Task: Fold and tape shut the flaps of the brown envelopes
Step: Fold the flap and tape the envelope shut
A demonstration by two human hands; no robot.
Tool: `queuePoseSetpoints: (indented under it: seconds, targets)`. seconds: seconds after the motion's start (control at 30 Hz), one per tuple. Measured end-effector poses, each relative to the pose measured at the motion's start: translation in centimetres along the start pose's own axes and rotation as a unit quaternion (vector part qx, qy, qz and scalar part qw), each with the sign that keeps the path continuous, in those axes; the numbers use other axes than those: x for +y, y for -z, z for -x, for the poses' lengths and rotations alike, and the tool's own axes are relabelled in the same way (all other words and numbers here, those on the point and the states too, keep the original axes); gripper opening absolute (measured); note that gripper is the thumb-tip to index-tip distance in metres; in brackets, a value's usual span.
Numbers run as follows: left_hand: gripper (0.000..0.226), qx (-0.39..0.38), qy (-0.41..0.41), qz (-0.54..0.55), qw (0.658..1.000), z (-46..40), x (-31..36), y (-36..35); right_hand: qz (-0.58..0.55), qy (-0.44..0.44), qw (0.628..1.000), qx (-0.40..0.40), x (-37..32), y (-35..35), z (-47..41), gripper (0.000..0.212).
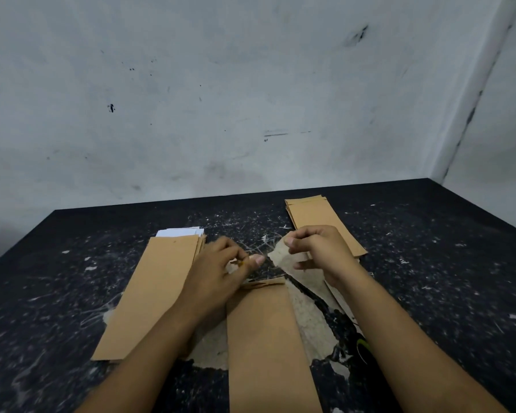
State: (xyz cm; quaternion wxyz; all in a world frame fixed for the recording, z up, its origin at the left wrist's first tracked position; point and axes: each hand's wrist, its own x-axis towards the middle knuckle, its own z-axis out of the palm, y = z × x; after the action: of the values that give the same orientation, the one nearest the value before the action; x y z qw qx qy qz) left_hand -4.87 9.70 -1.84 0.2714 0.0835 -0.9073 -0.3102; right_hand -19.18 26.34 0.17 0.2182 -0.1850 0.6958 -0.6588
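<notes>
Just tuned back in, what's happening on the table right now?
A person is sealing brown envelopes. One envelope lies in front of them, flap end away. Both hands hover above it: the left hand pinches something small, maybe tape, the right hand is curled. One stack lies left, another far right.

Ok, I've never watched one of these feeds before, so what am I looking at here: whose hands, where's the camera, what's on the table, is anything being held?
There is no machine: a person works bare-handed, and the single camera sits on their head, looking forward and down. On the dark speckled table lies one brown envelope straight ahead, its far flap folded over. A stack of envelopes lies to the left with white paper at its far end; another stack lies at the far right. The left hand and the right hand hover above the flap, fingers curled as if pinching something thin between them. It may be clear tape, but I cannot make it out.
</notes>
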Motion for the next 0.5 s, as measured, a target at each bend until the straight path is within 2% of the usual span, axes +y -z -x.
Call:
queuePoseSetpoints:
  seconds: [0.1,0.23,0.33,0.5]
  targets:
    - [0.027,-0.051,-0.060,0.040,0.996,0.2,0.2,0.2,0.004,-0.017,1.000,0.015,-0.2,0.9,-0.2,0.013]
    - [0.038,-0.021,0.034,0.095,0.995,0.1,-0.1,0.2,0.018,-0.009,0.999,0.025,-0.3,1.4,-0.5,0.010]
    - [0.042,-0.023,0.023,0.113,0.993,0.4,0.0,0.2,0.041,0.000,0.999,0.009,-0.2,1.3,-0.4,0.014]
    - [0.019,-0.075,0.018,0.140,0.987,0.3,0.7,0.3,0.055,0.011,0.998,0.001,-0.7,1.7,-0.3,0.009]
